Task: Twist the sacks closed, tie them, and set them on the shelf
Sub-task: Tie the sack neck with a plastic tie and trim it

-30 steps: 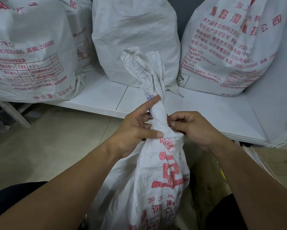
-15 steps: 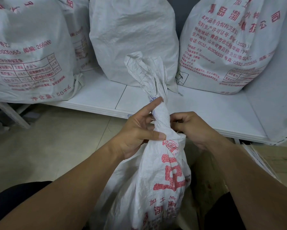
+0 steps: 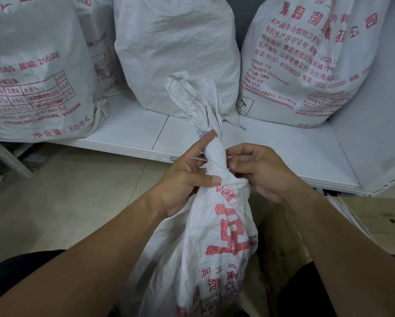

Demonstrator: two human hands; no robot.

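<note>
Where the white shelf (image 3: 128, 133) runs across the back, filled woven sacks stand on it side by side: a left sack (image 3: 31, 65) with a red printed table, a plain middle sack (image 3: 176, 46), and a right sack (image 3: 306, 60) covered in red characters. In front of the shelf edge and not on it, the near sack (image 3: 217, 248) stands upright between the person's forearms, above the beige tiled floor (image 3: 66, 197). A cardboard box (image 3: 374, 220) lies at the right, below the shelf edge. The near sack's top is wound into a tight twisted neck (image 3: 214, 154), with the crumpled mouth flaring loose above it. The left hand (image 3: 182, 181) clasps this neck from the left — thumb pressed across its base, index finger straight up along the twist. The right hand (image 3: 262, 172) has its fingers curled in at the neck's right side, and they seem to pinch one end of a thin pale tie (image 3: 196, 159) — the strip crosses the left fingers and passes round the neck.
</note>
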